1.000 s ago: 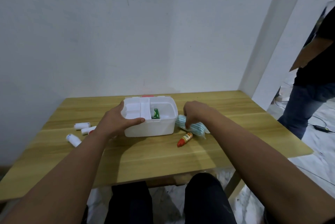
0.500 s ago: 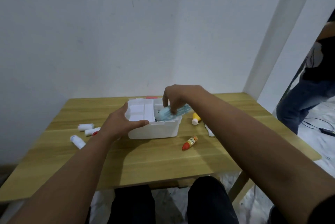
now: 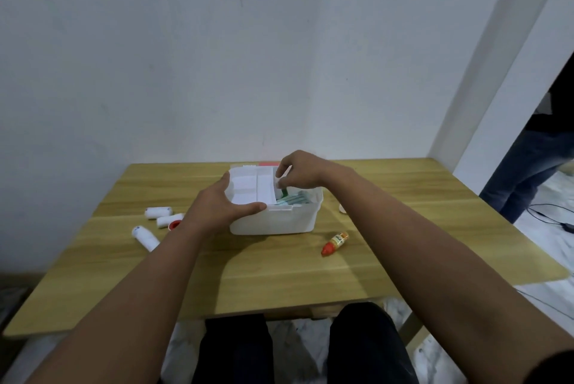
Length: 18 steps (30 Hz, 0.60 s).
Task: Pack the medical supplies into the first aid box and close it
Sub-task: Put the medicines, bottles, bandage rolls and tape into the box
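Light-blue packet (image 3: 293, 198) now dropped into box (image 3: 273, 222), moved off tabletop. Right hand (image 3: 299, 174) fingers pinched on green item inside; left hand (image 3: 223, 208) clamped on box. Bottle (image 3: 335, 243), rolls (image 3: 158, 212) left unpacked.

You will find no text here that can be read. The small red-capped bottle (image 3: 335, 243) lying on the desk (image 3: 279, 278), nearer you than your right hand (image 3: 299, 173) and off to its right, carries an orange and yellow label, but its print is too small and blurred to make out. The green item (image 3: 283, 192) inside the first aid box (image 3: 273, 222), just under your right hand's fingertips, shows no legible lettering. The white rolls (image 3: 158, 212) on the desk to the left of your left hand (image 3: 221, 209) bear faint dark marks at their ends; these cannot be read either.
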### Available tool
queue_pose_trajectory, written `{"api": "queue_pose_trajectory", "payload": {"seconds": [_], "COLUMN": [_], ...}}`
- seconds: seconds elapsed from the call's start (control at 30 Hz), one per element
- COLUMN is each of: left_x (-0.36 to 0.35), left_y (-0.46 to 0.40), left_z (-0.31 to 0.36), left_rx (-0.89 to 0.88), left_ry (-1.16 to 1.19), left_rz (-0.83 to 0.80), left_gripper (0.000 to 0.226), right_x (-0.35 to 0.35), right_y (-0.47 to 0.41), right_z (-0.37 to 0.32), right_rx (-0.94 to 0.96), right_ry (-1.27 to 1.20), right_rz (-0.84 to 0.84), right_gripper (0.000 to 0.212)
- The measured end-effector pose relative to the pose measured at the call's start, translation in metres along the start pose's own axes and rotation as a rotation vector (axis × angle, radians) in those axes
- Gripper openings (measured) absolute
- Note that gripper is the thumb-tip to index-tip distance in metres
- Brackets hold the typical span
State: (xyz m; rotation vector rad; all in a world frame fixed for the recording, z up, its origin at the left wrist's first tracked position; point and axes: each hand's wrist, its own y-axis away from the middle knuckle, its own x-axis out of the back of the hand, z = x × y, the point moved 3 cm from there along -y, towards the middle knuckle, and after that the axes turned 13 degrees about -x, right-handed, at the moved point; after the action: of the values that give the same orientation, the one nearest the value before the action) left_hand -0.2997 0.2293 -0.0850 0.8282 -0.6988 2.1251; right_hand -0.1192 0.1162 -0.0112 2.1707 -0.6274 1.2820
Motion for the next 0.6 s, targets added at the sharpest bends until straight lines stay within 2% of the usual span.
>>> {"api": "queue_pose_trajectory", "payload": {"seconds": [0.17,0.3,0.4,0.5,0.6], "left_x": [0.001,0.002,0.003,0.002,0.003], "left_y": [0.002,0.003,0.003,0.003,0.004], "left_z": [0.003,0.003,0.004,0.006,0.005], "left_rx": [0.008,0.017,0.011,0.011,0.021], "left_ry": [-0.017,0.004,0.014,0.018,0.026], "left_rz": [0.002,0.003,0.008,0.010,0.013], "left_gripper": [0.129,0.128,0.127,0.125,0.127], "right_x": [-0.012,-0.013,-0.018,-0.026,-0.036], "right_y": [0.012,0.018,0.019,0.017,0.013], "right_z": [-0.012,-0.021,-0.021,-0.017,-0.020], "right_rx": [0.003,-0.014,-0.066,-0.090,-0.064], "right_ry": [-0.006,0.050,-0.058,-0.200,-0.142], "right_rz": [-0.073,-0.073,-0.120,-0.088,-0.097], "right_gripper": [0.047,0.052,0.063,0.072,0.071]}}
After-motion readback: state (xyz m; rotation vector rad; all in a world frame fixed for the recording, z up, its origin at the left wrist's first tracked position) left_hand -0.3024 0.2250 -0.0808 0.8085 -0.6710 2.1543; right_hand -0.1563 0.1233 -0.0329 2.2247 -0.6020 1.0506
